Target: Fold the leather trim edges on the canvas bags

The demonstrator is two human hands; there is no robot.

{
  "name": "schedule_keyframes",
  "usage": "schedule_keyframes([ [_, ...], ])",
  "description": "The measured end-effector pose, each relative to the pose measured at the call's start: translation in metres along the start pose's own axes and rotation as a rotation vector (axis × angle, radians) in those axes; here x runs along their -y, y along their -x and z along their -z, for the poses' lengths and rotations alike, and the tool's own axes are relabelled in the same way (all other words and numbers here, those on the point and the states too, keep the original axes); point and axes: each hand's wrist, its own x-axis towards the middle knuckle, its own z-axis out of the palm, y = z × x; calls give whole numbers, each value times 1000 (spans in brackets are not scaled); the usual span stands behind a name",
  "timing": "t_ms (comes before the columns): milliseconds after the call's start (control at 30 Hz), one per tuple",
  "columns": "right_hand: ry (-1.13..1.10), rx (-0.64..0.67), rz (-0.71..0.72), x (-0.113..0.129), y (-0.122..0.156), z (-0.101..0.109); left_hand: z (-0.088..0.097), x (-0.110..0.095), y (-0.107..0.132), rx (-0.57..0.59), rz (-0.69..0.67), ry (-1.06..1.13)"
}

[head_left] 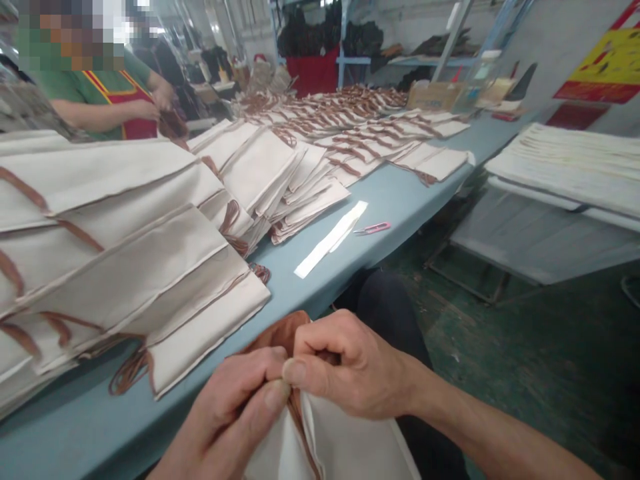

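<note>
Both my hands hold a cream canvas bag (340, 443) with a brown strap (280, 333) at the bottom middle, just below the table's edge. My left hand (235, 413) pinches the bag's top edge with thumb and fingers closed. My right hand (345, 370) is curled shut on the same edge and strap, thumb against my left thumb. Stacks of similar cream bags with brown handles (125, 267) lie overlapped on the light blue table (390, 193) to the left.
A white strip (330, 239) and small pink snips (373, 229) lie on the table. More bags (350, 127) cover its far end. A person in a green shirt and red apron (107, 100) works at the upper left. A second table holds flat cream cloth (575, 167) at right.
</note>
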Motion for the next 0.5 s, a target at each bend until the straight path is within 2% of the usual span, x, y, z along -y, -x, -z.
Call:
schedule_keyframes([
  [133,228,-98,242,-11,5,-12,-7,3,-7,11,-14,154],
  [200,253,-142,284,-19,9,-19,-9,5,-10,23,1,262],
  [267,212,-132,258,-22,12,-21,-7,7,-12,44,22,304],
  [333,198,-57,204,-17,13,-15,-1,4,-13,51,3,236],
  [500,313,221,12,12,2,11,8,-10,-13,-24,-247,-100],
])
